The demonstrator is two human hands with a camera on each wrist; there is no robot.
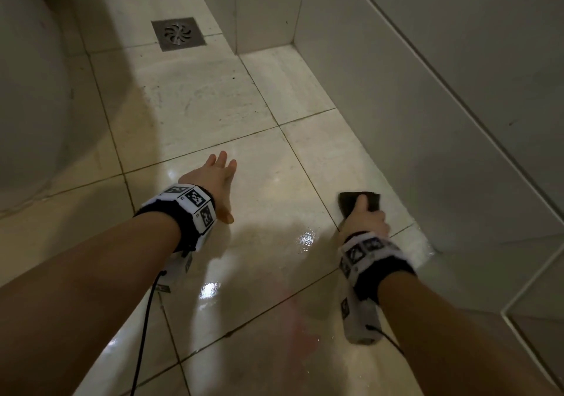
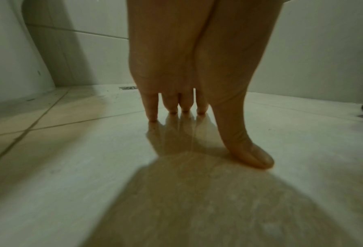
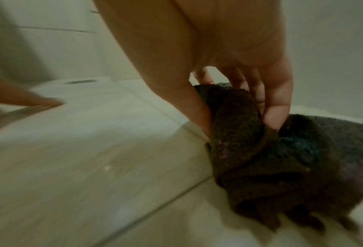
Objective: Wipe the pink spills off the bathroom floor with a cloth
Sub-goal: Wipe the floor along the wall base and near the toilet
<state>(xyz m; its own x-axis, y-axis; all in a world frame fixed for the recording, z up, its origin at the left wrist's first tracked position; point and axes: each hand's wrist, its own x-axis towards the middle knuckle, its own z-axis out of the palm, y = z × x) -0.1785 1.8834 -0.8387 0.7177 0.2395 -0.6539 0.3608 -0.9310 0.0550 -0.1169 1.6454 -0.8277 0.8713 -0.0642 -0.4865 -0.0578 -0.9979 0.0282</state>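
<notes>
A head-camera view looks down on a glossy cream tiled floor (image 1: pixel 198 112) with two bare forearms reaching forward. At centre frame, the left hand (image 1: pixel 213 179) lies flat with fingers straight and spread, fingertips (image 2: pixel 153 117) and thumb pressing the tile, grasping nothing. At lower right, close to the white wall panel (image 1: pixel 427 106), the right hand (image 1: pixel 364 217) clenches a dark brown cloth (image 1: pixel 360 202), bunched in its curled fingers (image 3: pixel 277 100) and resting on the floor. A faint pink smear (image 1: pixel 297 322) stains the wet tile at bottom centre, between the two arms and nearer than the cloth. A square metal drain (image 1: pixel 178 33) sits at upper left, beside a pale curved fixture (image 1: pixel 27 90) at the left edge.
</notes>
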